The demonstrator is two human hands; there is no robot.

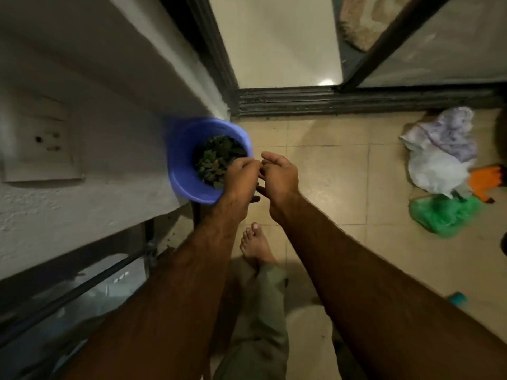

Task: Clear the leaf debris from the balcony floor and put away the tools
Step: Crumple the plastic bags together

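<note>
Balcony floor [329, 187]: the tan tiles you are looking down on show no loose leaves. The picture is blurred, though, and the dark strip at the foot of the wall [109, 105] cannot be read. Judgement: collection is largely done.

Heap of plastic bags [436, 165]: white, purple and green, lying well apart from you on your right. An orange item [485, 179] lies just beside the heap; I cannot tell what it is. If it is a tool, it is not yet put away.

Blue bucket [181, 171]: upright, standing against the wall in the corner by the sliding-door track [356, 101]. I judge it stands there to keep your walking line free while staying within reach.

Leaf debris [216, 157]: a dark green mass lying in the bottom of the bucket. This is where the task's material now sits.

Hands: your left hand [241, 174] is over the bucket's near rim and partly over its opening. Your right hand [281, 176] is just beside it, over the floor. I judge the 2 hands are held there so that whatever they shed drops into the bucket.

Fingers [270, 157]: curled on both hands, with the tips of the 2 hands meeting between them. I cannot tell whether any scrap is pinched there, since the palms face away.
</note>
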